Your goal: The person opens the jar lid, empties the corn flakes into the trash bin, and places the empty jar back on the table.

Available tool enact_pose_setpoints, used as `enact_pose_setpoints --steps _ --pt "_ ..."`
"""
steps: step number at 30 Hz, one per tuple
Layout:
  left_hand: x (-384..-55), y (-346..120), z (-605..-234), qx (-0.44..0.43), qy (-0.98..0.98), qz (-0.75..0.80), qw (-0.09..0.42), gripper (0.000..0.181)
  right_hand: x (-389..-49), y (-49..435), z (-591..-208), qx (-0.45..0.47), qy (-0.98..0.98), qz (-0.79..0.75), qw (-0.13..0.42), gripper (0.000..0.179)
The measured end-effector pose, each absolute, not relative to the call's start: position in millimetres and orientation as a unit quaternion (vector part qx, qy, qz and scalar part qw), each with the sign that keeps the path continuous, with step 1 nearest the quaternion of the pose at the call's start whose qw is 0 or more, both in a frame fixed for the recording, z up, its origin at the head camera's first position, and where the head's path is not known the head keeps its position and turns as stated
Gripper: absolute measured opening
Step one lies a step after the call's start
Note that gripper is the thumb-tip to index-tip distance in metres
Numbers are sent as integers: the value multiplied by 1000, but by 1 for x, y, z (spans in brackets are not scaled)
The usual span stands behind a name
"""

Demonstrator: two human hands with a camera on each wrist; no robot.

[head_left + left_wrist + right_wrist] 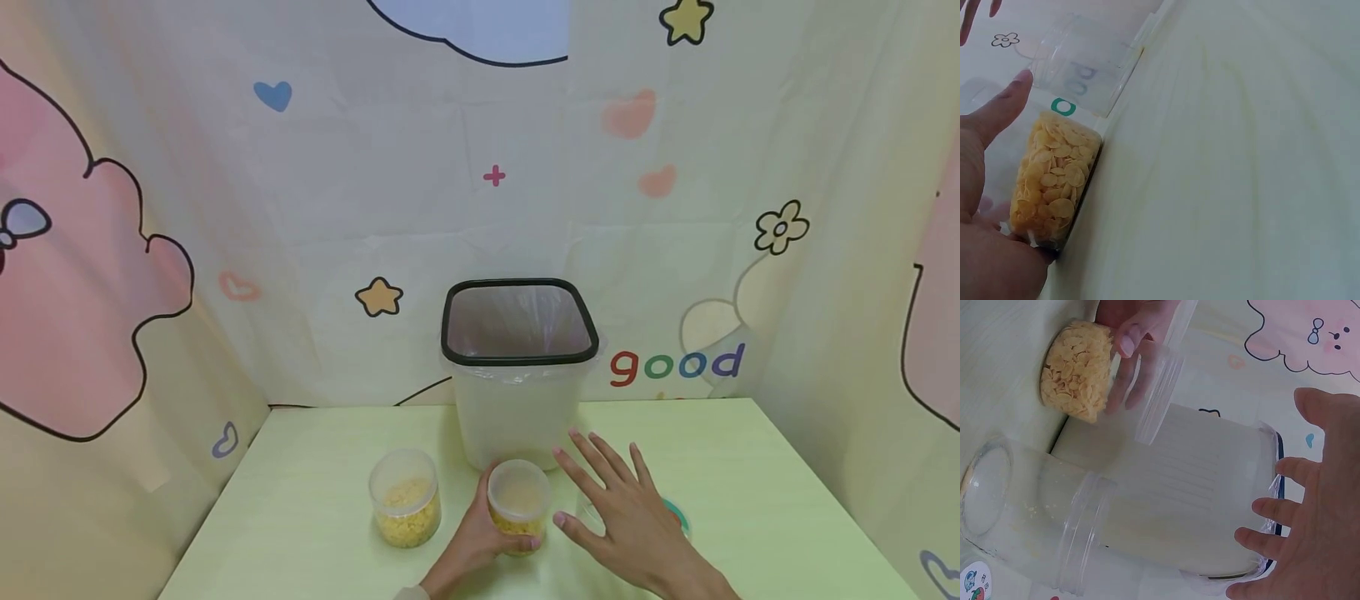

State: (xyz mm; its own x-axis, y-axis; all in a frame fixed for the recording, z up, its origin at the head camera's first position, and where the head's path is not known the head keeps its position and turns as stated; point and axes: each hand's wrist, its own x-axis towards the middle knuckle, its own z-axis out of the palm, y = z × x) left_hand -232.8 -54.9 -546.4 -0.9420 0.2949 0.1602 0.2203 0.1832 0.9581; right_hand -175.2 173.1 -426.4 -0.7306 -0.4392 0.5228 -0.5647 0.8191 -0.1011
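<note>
My left hand (480, 529) grips a clear plastic jar (519, 492) partly filled with yellow flakes (1054, 181), its thumb across the front. The jar stands upright on the table, and no lid shows on it. My right hand (633, 521) is held with fingers spread, touching nothing, over a second clear jar (1035, 512) with just a few crumbs inside. In the head view that jar is mostly hidden behind the right hand. To the left stands a wider clear jar (405, 500), also partly filled with yellow flakes.
Behind the jars, against the printed cloth backdrop (480, 208), stands a white bin (517, 408) with a black rim and a plastic liner. A teal-edged round item (678, 512) shows past the right hand. The pale green table (300, 467) carries everything.
</note>
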Motion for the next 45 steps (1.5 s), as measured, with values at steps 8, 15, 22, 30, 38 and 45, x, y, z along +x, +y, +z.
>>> enact_pose_setpoints --steps 8,15,22,30,38,45 --pt "-232 -54 -549 160 779 606 12 100 -176 170 -425 266 -926 132 232 71" --pt "-230 -55 -545 153 796 585 1 98 -177 168 -422 271 -924 136 234 71" --pt "-226 -57 -535 153 801 579 -2 99 -179 165 -420 278 -920 139 238 72" --pt "-221 -62 -518 166 812 559 -28 105 -181 156 -416 295 -913 150 241 74" --pt "-217 -62 -503 183 825 531 -60 105 -184 147 -416 307 -906 154 246 75" --pt "-212 -59 -493 187 844 491 -108 100 -188 139 -416 319 -900 159 249 77"
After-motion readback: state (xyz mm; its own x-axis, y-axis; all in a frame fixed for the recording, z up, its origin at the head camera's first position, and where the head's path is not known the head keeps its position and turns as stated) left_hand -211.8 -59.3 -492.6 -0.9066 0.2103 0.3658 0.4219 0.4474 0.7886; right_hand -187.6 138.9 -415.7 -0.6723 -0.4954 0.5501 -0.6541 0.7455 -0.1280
